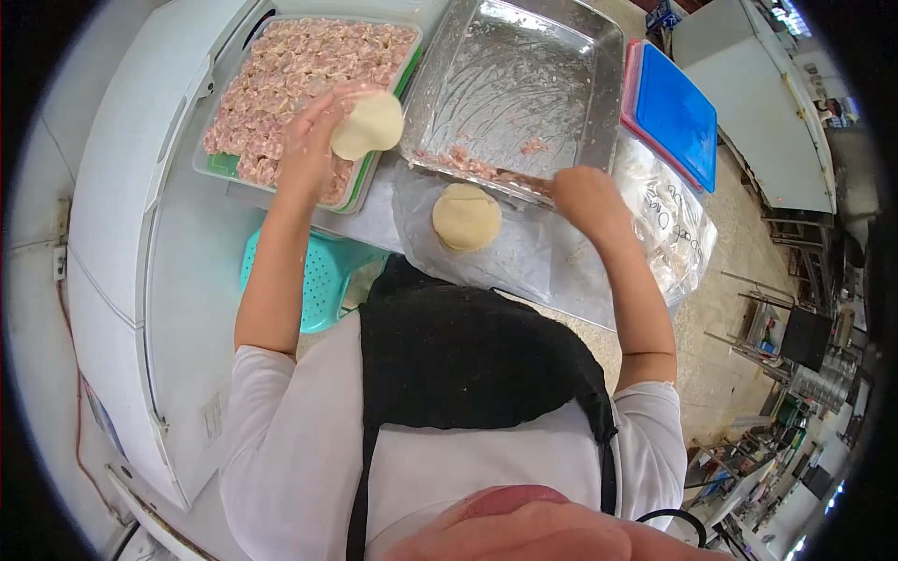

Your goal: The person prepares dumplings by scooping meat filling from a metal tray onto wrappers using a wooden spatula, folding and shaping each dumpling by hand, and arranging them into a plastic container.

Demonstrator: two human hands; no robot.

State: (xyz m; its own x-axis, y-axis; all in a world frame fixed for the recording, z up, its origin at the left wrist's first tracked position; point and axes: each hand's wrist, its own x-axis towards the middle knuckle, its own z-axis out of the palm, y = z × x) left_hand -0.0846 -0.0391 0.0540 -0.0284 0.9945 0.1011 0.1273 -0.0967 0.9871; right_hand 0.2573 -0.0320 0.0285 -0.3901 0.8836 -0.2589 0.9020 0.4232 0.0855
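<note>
My left hand (312,140) pinches a round, pale dough wrapper (370,125) over the right side of a tray of packed pink meat dumplings (299,75). In my right hand (591,202) is a thin brownish spatula (526,179), its far end down in the raw minced meat (463,161) along the near edge of a metal pan (606,93). Between my hands, a stack of round dough wrappers (466,219) lies on clear plastic film (519,248). The spatula's tip is hard to make out against the meat.
Right of the pan sit a blue lid (675,117) and a clear plastic bag with writing (669,220). A turquoise perforated basket (318,280) stands below the table's left part. A white appliance (182,280) is close on my left.
</note>
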